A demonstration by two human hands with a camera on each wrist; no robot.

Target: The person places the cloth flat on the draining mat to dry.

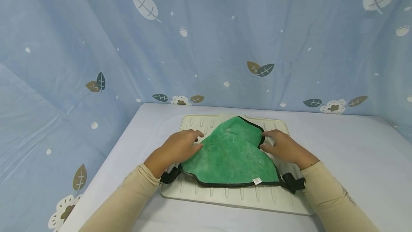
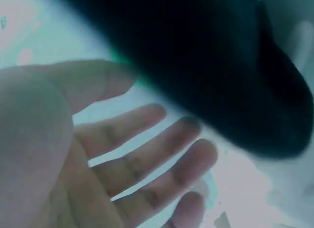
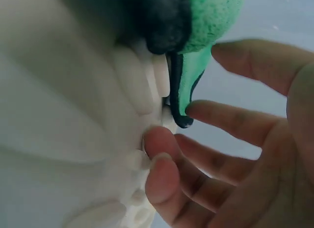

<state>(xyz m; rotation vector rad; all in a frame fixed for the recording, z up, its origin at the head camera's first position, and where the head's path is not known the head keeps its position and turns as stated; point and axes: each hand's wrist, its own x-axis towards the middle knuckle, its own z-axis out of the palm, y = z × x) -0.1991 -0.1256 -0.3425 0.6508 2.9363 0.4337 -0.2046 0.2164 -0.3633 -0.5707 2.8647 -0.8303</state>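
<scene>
The left hand (image 1: pixel 180 148) lies flat on the left edge of the green cloth (image 1: pixel 230 153), its fingers straight and spread, so this grip is released; the left wrist view shows the same hand (image 2: pixel 98 159) with an open palm and fingers (image 2: pixel 162 162) apart, and a dark blurred shape above them that cannot be made out. The right hand (image 1: pixel 283 148) sits at the cloth's right edge, where the black-trimmed border folds over. In the right wrist view this hand (image 3: pixel 235 154) has its fingers (image 3: pixel 221 120) only lightly bent, one fingertip touching the cloth's dark trim (image 3: pixel 177 86) and others resting on the ribbed surface beneath; nothing is pinched, so this grip is released too.

The cloth lies folded into a rough triangle, its broad edge toward the person and a small white label (image 1: pixel 256 180) at that near edge. It rests on a cream ribbed mat (image 1: pixel 238 198), which lies on the bench (image 1: pixel 347 153) covered in pale fabric. Both forearms wear beige sleeves (image 1: pixel 325 192), with a black strap (image 1: pixel 294 183) at the wrist. A blue curtain (image 1: pixel 206 38) printed with leaves and flowers hangs behind and at both sides.
</scene>
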